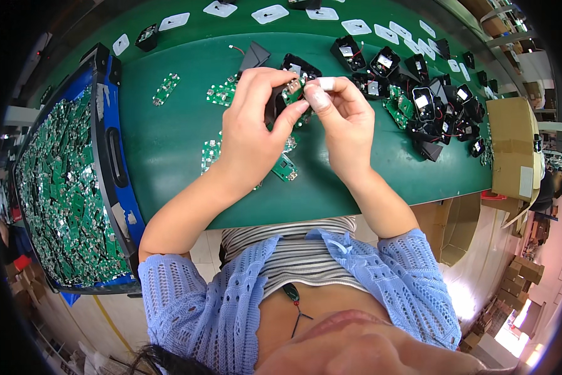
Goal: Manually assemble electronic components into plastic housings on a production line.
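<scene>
Being held above the green worktable (187, 197), the small green circuit board (292, 92) serves as the landmark for all positions given here. Its left side is pinched between the thumb and forefinger of the left hand (253, 125), by which it is tilted. At its right edge, the thumb and forefinger of the right hand (346, 122) are brought narrowly together, both tips being covered with white wrappings (326, 84); whether the board or a small part on it is gripped there cannot be told. Just beyond the board, a black casing (301, 65) is seen, partly hidden by the hands. Loose circuit boards (285, 167) are scattered on the near side of the board and to its left. Well to the left, a blue-edged bin (126, 197) is filled with a heap of similar boards (68, 187). To the right, black housings (423, 103) with thin red wires are piled, and a stack of green boards (398, 107) is placed beside them. Farther right, a cardboard box (511, 147) is set at the table's end. Beyond the board, white plates (356, 27) with dark marks are spread along the far side.
</scene>
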### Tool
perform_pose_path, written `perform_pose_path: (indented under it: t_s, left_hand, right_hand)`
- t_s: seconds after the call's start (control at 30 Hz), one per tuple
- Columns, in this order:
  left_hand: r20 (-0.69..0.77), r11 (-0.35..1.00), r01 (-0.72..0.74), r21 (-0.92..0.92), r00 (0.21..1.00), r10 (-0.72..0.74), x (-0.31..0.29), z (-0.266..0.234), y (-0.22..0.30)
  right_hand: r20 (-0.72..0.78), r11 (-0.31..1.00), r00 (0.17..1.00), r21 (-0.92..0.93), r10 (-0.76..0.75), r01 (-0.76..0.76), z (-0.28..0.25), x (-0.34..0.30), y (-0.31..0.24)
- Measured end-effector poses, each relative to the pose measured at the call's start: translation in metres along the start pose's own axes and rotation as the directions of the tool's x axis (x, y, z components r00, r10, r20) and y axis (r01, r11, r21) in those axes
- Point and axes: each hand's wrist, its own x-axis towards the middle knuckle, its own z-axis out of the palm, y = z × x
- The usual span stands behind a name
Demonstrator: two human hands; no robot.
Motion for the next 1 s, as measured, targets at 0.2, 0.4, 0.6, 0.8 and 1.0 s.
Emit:
perform_pose_path:
  t_s: [0.2,0.4,0.6,0.8,1.0]
  left_hand:
    - [0.046,0.981,-0.099,0.169,0.995,0.092,-0.001,-0.002,0.003]
    - [0.029,0.961,0.214,-0.173,0.977,-0.212,-0.001,0.002,0.005]
    - [0.103,0.973,0.173,-0.155,0.982,-0.158,0.000,0.001,0.001]
    - [0.106,0.922,0.296,-0.251,0.955,-0.278,0.002,-0.004,0.004]
    - [0.011,0.989,0.079,-0.128,0.997,-0.078,0.007,-0.007,0.007]
  right_hand:
    - [0.032,0.986,0.988,-0.076,0.152,-0.149,-0.005,0.001,-0.009]
    - [0.009,0.953,0.958,0.100,0.286,-0.285,-0.011,0.003,-0.011]
    - [-0.002,0.973,0.987,-0.171,-0.160,0.157,-0.009,0.005,0.007]
    - [0.085,0.925,0.965,-0.276,-0.246,0.260,-0.013,0.006,0.005]
    - [0.237,0.791,0.924,-0.480,-0.299,0.379,-0.013,0.010,-0.013]
